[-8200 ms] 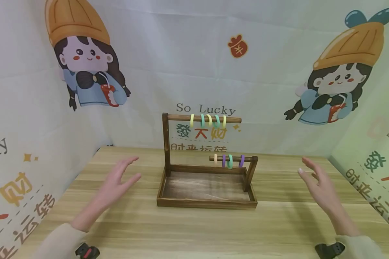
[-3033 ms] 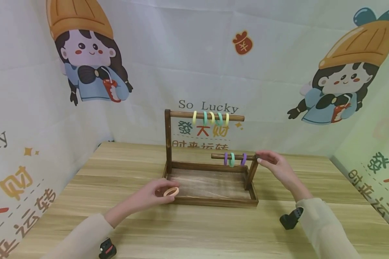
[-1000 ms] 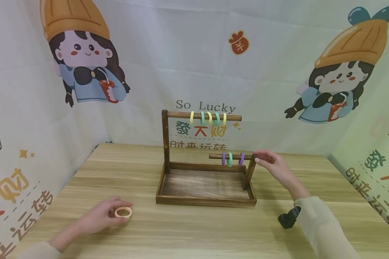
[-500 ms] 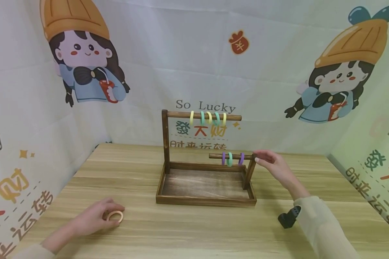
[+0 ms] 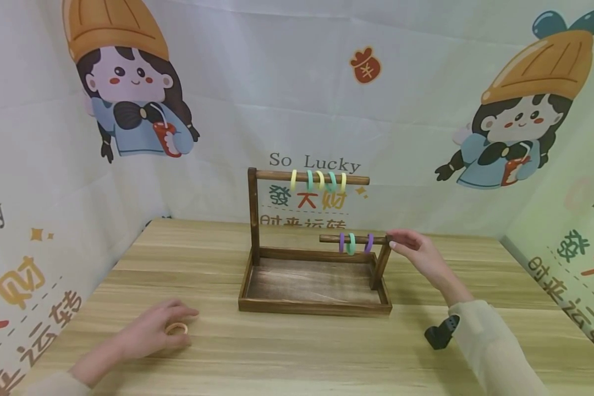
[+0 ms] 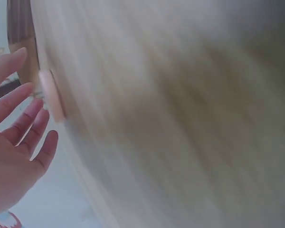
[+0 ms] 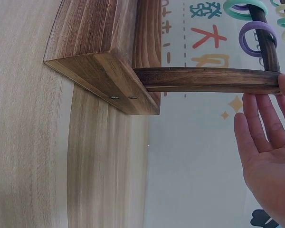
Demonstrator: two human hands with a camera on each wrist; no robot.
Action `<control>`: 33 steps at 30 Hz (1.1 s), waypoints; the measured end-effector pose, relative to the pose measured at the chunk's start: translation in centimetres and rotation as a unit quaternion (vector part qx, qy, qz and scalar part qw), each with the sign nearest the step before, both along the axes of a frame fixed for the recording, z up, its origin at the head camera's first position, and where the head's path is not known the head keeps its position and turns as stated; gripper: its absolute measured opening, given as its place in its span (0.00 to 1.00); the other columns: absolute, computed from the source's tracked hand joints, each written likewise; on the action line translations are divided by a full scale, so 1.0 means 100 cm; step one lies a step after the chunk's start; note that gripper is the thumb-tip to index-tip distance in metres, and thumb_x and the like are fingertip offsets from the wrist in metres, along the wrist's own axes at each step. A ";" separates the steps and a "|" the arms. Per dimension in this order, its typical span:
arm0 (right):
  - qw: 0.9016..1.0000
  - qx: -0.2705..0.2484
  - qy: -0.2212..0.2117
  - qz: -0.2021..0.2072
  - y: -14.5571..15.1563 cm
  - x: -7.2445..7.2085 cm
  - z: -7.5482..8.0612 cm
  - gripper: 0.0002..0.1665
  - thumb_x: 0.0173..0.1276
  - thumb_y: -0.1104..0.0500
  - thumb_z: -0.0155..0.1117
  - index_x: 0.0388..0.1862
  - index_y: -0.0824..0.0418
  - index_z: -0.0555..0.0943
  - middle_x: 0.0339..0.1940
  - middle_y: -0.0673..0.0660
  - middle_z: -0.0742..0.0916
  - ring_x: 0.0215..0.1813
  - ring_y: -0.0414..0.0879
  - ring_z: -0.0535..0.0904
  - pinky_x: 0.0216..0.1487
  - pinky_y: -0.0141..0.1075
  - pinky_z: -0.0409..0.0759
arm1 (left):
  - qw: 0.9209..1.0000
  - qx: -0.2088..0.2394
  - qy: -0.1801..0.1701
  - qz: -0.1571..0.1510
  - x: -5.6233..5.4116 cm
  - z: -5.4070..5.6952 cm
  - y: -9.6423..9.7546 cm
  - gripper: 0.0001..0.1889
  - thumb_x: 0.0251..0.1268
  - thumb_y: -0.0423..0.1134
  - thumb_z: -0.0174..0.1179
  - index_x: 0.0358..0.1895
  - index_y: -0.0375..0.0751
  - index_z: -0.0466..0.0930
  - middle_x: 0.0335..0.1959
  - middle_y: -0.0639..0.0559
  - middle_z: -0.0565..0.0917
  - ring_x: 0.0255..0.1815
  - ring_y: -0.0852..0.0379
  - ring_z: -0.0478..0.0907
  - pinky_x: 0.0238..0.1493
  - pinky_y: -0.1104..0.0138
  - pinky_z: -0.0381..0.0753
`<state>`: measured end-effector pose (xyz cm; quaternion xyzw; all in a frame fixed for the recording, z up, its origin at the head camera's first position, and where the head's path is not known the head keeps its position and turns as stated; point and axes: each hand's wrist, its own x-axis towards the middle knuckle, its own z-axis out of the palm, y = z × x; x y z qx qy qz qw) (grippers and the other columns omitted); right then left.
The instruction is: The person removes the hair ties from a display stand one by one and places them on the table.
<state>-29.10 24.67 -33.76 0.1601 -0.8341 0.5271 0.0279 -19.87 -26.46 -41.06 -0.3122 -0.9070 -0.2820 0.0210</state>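
Left hand (image 5: 150,333) spread beside a round peach ring (image 6: 52,96), near left; right hand (image 5: 421,258) pinches the wooden stand (image 5: 314,306) at right.

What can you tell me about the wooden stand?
The stand looks like dark, grained wood. A tall post and a short post rise from opposite ends of a shallow tray, each bearing a bar. Three yellow rings and two green hang on the upper bar; two purple rings and one green on the lower. It stands upright on the table; the right grip pinches the short post's top.
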 end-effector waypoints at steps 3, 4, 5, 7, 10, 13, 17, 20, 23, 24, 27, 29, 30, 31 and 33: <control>1.000 0.001 0.001 0.000 0.001 0.000 0.000 0.26 0.66 0.54 0.53 0.59 0.67 0.66 0.57 0.66 0.71 0.58 0.56 0.65 0.57 0.49 0.63 | 1.000 0.021 -0.010 -0.001 -0.001 0.004 0.013 0.23 0.53 0.45 0.62 0.49 0.33 0.73 0.42 0.50 0.72 0.41 0.48 0.72 0.34 0.67 0.78; 1.000 0.001 0.000 -0.001 0.001 0.000 0.000 0.26 0.66 0.54 0.53 0.59 0.67 0.66 0.57 0.66 0.71 0.58 0.56 0.65 0.57 0.49 0.63 | 1.000 0.028 -0.006 0.001 -0.001 0.005 0.017 0.22 0.53 0.44 0.62 0.49 0.34 0.74 0.43 0.50 0.72 0.42 0.48 0.72 0.32 0.68 0.79; 1.000 0.001 0.000 -0.001 0.001 0.000 -0.001 0.26 0.66 0.54 0.53 0.59 0.67 0.66 0.57 0.66 0.71 0.58 0.56 0.65 0.57 0.50 0.63 | 1.000 0.027 0.006 0.004 -0.002 0.006 0.022 0.22 0.53 0.44 0.62 0.49 0.36 0.74 0.44 0.50 0.73 0.43 0.48 0.71 0.34 0.67 0.78; 1.000 0.000 -0.001 -0.002 0.001 0.000 -0.001 0.26 0.66 0.54 0.53 0.59 0.67 0.66 0.57 0.66 0.71 0.58 0.56 0.65 0.57 0.50 0.63 | 0.999 0.021 0.036 0.006 -0.004 0.008 0.032 0.20 0.52 0.43 0.63 0.48 0.38 0.75 0.45 0.51 0.74 0.45 0.49 0.71 0.38 0.63 0.77; 1.000 -0.002 -0.004 -0.002 0.001 0.001 -0.001 0.26 0.66 0.55 0.53 0.59 0.67 0.66 0.57 0.66 0.71 0.58 0.56 0.65 0.57 0.50 0.62 | 0.997 0.014 0.080 0.009 -0.007 0.010 0.045 0.19 0.50 0.42 0.64 0.47 0.42 0.76 0.46 0.53 0.75 0.47 0.51 0.71 0.46 0.55 0.73; 1.000 -0.002 -0.006 -0.004 0.000 0.000 -0.001 0.25 0.66 0.56 0.53 0.59 0.67 0.66 0.57 0.66 0.71 0.58 0.57 0.65 0.57 0.51 0.62 | 0.996 0.027 0.091 0.005 -0.009 0.013 0.058 0.18 0.51 0.42 0.64 0.47 0.44 0.76 0.46 0.54 0.75 0.49 0.51 0.71 0.49 0.53 0.71; 1.000 0.000 -0.004 -0.006 0.000 0.000 -0.001 0.24 0.66 0.58 0.53 0.59 0.67 0.67 0.57 0.66 0.71 0.58 0.57 0.66 0.57 0.51 0.62 | 0.996 0.065 0.067 -0.003 -0.014 0.017 0.074 0.18 0.54 0.42 0.61 0.49 0.45 0.75 0.48 0.56 0.74 0.49 0.53 0.71 0.47 0.56 0.73; 1.000 -0.001 -0.003 -0.004 0.000 -0.001 -0.002 0.24 0.66 0.57 0.53 0.59 0.67 0.67 0.57 0.66 0.71 0.58 0.57 0.66 0.57 0.50 0.63 | 0.994 0.096 0.046 -0.009 -0.017 0.020 0.086 0.18 0.56 0.43 0.59 0.51 0.46 0.74 0.48 0.57 0.74 0.48 0.55 0.71 0.45 0.60 0.74; 1.000 -0.001 -0.004 -0.003 0.000 -0.001 -0.003 0.24 0.66 0.58 0.53 0.58 0.67 0.67 0.57 0.66 0.71 0.58 0.57 0.66 0.57 0.50 0.63 | 0.992 0.120 0.038 -0.013 -0.021 0.022 0.098 0.17 0.57 0.43 0.59 0.51 0.47 0.73 0.48 0.58 0.74 0.48 0.56 0.71 0.44 0.62 0.74; 1.000 -0.002 -0.005 -0.003 0.000 -0.002 -0.003 0.24 0.66 0.57 0.53 0.58 0.67 0.67 0.57 0.66 0.71 0.58 0.57 0.66 0.57 0.50 0.63 | 0.991 0.126 0.041 -0.015 -0.023 0.023 0.102 0.18 0.57 0.43 0.59 0.51 0.46 0.73 0.48 0.57 0.74 0.48 0.56 0.71 0.44 0.61 0.74; 1.000 -0.002 -0.008 -0.002 0.001 -0.002 -0.003 0.25 0.66 0.57 0.53 0.59 0.67 0.66 0.58 0.66 0.71 0.58 0.57 0.65 0.57 0.51 0.62 | 0.988 0.149 0.043 -0.027 -0.030 0.025 0.113 0.18 0.57 0.41 0.59 0.51 0.44 0.74 0.47 0.56 0.75 0.45 0.55 0.72 0.41 0.61 0.75; 1.000 -0.001 -0.009 0.000 0.001 -0.002 -0.002 0.26 0.66 0.56 0.53 0.59 0.67 0.66 0.58 0.66 0.70 0.59 0.58 0.64 0.58 0.51 0.62 | 0.986 0.161 0.037 -0.033 -0.034 0.026 0.120 0.18 0.58 0.40 0.59 0.52 0.42 0.73 0.45 0.55 0.75 0.44 0.54 0.72 0.41 0.60 0.75; 1.000 0.000 -0.009 0.000 0.002 -0.002 -0.002 0.26 0.66 0.55 0.53 0.60 0.67 0.65 0.58 0.66 0.70 0.59 0.58 0.64 0.58 0.51 0.62 | 0.985 0.166 0.031 -0.035 -0.036 0.027 0.123 0.18 0.58 0.40 0.58 0.52 0.41 0.73 0.45 0.54 0.75 0.44 0.53 0.72 0.41 0.60 0.75; 1.000 0.001 -0.010 0.000 0.002 -0.002 -0.001 0.26 0.66 0.54 0.53 0.60 0.66 0.65 0.58 0.66 0.70 0.59 0.58 0.64 0.58 0.51 0.61 | 0.985 0.168 0.022 -0.033 -0.038 0.028 0.126 0.18 0.59 0.39 0.58 0.53 0.41 0.72 0.45 0.54 0.74 0.44 0.54 0.72 0.41 0.61 0.75; 1.000 0.004 -0.009 0.000 0.002 -0.001 -0.001 0.27 0.66 0.54 0.53 0.59 0.66 0.66 0.58 0.66 0.70 0.59 0.58 0.64 0.58 0.51 0.61 | 0.985 0.171 0.009 -0.029 -0.039 0.031 0.131 0.19 0.59 0.38 0.57 0.54 0.39 0.71 0.44 0.52 0.74 0.44 0.53 0.72 0.42 0.61 0.75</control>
